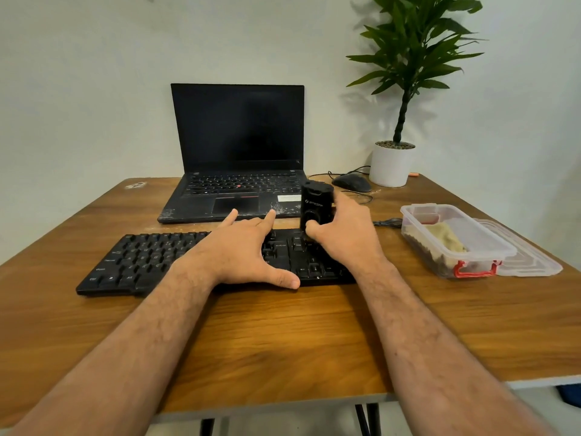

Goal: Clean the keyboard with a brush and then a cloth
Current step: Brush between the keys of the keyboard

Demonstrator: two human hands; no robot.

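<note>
Brushing phase: keyboard being steadied.
Left hand [242, 250] is lying spread on the keyboard [141, 262]; right hand [342, 234], just beside, is gripping the black brush [316, 204] upright over its right end.

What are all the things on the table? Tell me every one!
keyboard: one, black, front middle of table
laptop: one, black, open, behind keyboard
mouse: one, dark, right of laptop
potted plant: one, green in white pot, back right
plastic box: one, clear with red clip, right side, its lid beside it
table: one, brown wood
left hand: flat on keyboard
right hand: holding a black brush tool
</note>
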